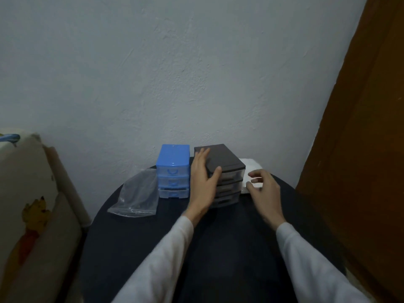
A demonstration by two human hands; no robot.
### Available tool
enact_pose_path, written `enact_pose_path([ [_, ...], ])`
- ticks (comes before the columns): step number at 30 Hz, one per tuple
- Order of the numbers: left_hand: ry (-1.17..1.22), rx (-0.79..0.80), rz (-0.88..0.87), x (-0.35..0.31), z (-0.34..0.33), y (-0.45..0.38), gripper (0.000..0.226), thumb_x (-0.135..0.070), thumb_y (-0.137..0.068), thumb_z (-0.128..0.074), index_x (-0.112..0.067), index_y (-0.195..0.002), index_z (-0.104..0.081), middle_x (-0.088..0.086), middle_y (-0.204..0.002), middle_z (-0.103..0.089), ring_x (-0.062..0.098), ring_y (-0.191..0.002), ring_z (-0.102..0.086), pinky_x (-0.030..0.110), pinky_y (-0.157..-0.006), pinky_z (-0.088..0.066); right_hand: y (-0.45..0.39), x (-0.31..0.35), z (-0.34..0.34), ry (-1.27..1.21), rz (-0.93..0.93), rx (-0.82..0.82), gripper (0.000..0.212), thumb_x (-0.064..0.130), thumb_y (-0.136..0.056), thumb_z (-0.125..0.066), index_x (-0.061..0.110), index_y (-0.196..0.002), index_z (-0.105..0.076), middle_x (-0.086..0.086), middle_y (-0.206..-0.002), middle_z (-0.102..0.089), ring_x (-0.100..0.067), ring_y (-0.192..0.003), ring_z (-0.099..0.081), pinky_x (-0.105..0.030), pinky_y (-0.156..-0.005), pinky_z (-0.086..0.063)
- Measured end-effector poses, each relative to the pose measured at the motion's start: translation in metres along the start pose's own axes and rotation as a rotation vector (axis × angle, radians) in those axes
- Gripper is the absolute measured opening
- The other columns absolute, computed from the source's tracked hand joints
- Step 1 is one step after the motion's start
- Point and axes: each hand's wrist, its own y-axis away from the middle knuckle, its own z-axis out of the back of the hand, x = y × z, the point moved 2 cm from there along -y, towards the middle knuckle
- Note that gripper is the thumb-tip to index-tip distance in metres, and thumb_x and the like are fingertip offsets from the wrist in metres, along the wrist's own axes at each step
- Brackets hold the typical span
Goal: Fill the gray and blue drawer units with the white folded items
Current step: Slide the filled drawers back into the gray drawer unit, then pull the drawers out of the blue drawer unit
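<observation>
Two white sleeves [306, 259] reach in from the near edge over the round dark worktop [218, 248]. The left hand [202, 182] lies against the left side of the gray drawer unit [227, 171], fingers straight along its top edge and thumb bent over the front corner. The right hand [263, 189] hovers just right of that unit with fingers loosely curled over the stack of white folded items [249, 166]; whether it pinches one I cannot tell. The blue drawer unit [172, 171] stands just left of the gray one, its lowest drawer slightly out. A clear plastic bag [136, 193] lies beside it, further left.
</observation>
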Motion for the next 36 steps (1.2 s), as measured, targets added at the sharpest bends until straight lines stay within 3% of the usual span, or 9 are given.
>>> enact_pose_path([
  [3, 0.075, -0.086, 0.135, 0.005, -0.008, 0.029, 0.051, -0.015, -0.094, -0.050, -0.023, -0.142, -0.033, 0.001, -0.149, -0.031, 0.015, -0.138, -0.027, 0.039, -0.116, -0.024, -0.004, 0.010, -0.006, -0.226, -0.124, 0.109, 0.035, 0.012, -0.091, -0.055, 0.015, -0.126, -0.050, 0.008, -0.115, -0.050, -0.007, -0.107, -0.049, -0.012, -0.082, -0.041],
  [8, 0.156, -0.041, 0.193, 0.004, -0.013, 0.034, 0.056, -0.017, -0.096, -0.047, -0.022, -0.146, -0.023, -0.002, -0.149, -0.032, 0.012, -0.135, -0.032, 0.039, -0.114, -0.029, -0.001, 0.021, -0.022, -0.394, -0.169, 0.176, 0.032, 0.005, -0.092, -0.052, 0.020, -0.120, -0.049, 0.002, -0.111, -0.058, -0.011, -0.104, -0.056, -0.021, -0.087, -0.043],
  [12, 0.136, -0.039, 0.219, 0.008, -0.006, 0.018, 0.057, -0.018, -0.096, -0.048, -0.018, -0.147, -0.023, 0.001, -0.146, -0.037, 0.016, -0.132, -0.038, 0.041, -0.112, -0.032, 0.001, 0.026, -0.027, -0.388, -0.172, 0.217, 0.040, 0.004, -0.092, -0.052, 0.013, -0.131, -0.046, 0.003, -0.113, -0.056, -0.008, -0.103, -0.053, -0.021, -0.088, -0.043],
  [24, 0.069, 0.014, 0.181, 0.014, 0.001, 0.016, 0.063, -0.013, -0.095, -0.047, -0.018, -0.149, -0.016, 0.001, -0.149, -0.032, 0.015, -0.134, -0.034, 0.039, -0.114, -0.029, 0.001, 0.030, -0.028, -0.283, -0.156, 0.282, 0.052, 0.004, -0.091, -0.053, 0.014, -0.140, -0.037, -0.004, -0.132, -0.052, -0.005, -0.110, -0.046, -0.019, -0.093, -0.039],
  [27, 0.033, 0.012, 0.153, 0.010, 0.004, 0.017, 0.060, -0.010, -0.095, -0.047, -0.016, -0.148, -0.018, -0.004, -0.146, -0.032, 0.009, -0.133, -0.032, 0.030, -0.114, -0.026, 0.002, 0.035, -0.025, -0.199, -0.106, 0.242, 0.051, 0.004, -0.091, -0.053, 0.013, -0.138, -0.038, -0.004, -0.131, -0.051, -0.004, -0.109, -0.042, -0.014, -0.091, -0.034],
  [29, -0.002, -0.058, 0.103, 0.005, 0.015, 0.016, 0.052, -0.004, -0.094, -0.047, -0.013, -0.143, -0.031, -0.005, -0.136, -0.040, 0.007, -0.127, -0.036, 0.023, -0.108, -0.029, 0.003, 0.041, -0.022, -0.126, -0.029, 0.153, 0.048, 0.001, -0.089, -0.052, 0.009, -0.135, -0.040, -0.005, -0.128, -0.049, -0.004, -0.109, -0.038, -0.011, -0.092, -0.028],
  [32, -0.149, -0.219, -0.029, 0.001, 0.041, 0.004, 0.037, 0.006, -0.089, -0.046, -0.006, -0.122, -0.054, 0.006, -0.122, -0.055, 0.014, -0.113, -0.049, 0.013, -0.093, -0.032, 0.003, 0.052, -0.025, 0.026, 0.166, 0.053, 0.045, -0.002, -0.087, -0.051, 0.009, -0.131, -0.046, -0.005, -0.131, -0.048, -0.010, -0.120, -0.041, -0.014, -0.100, -0.028],
  [36, -0.286, -0.355, -0.010, 0.005, 0.082, -0.024, 0.034, 0.003, -0.088, -0.047, -0.004, -0.119, -0.056, 0.011, -0.122, -0.055, 0.021, -0.114, -0.048, 0.015, -0.090, -0.030, 0.001, 0.078, -0.045, 0.068, 0.309, 0.173, 0.044, -0.004, -0.085, -0.051, 0.007, -0.128, -0.051, -0.004, -0.129, -0.052, -0.009, -0.117, -0.046, -0.005, -0.095, -0.025],
])
